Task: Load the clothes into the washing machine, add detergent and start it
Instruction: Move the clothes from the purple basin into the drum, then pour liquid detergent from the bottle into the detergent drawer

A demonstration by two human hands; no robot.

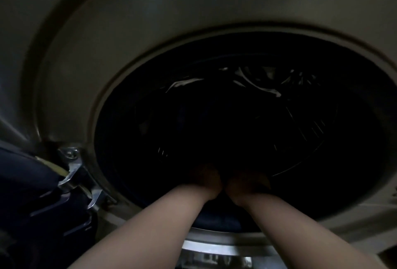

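Clothes (225,131) going into the washing machine drum (322,122)!
Left hand (209,179) and right hand (247,184) reach deep inside among dark laundry; grip unreadable in shadow. Loading underway, detergent and start apparently remain.

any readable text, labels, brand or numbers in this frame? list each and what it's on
None readable.
Washing machine front: plain, no brand or label in view.
Door hinge: bare metal and a screw, no marking.
Drum: too dark; the pale streaks are glints on metal and cloth, not print.
Both hands, left hand and right hand, are deep in shadow; nothing printed shows near them.
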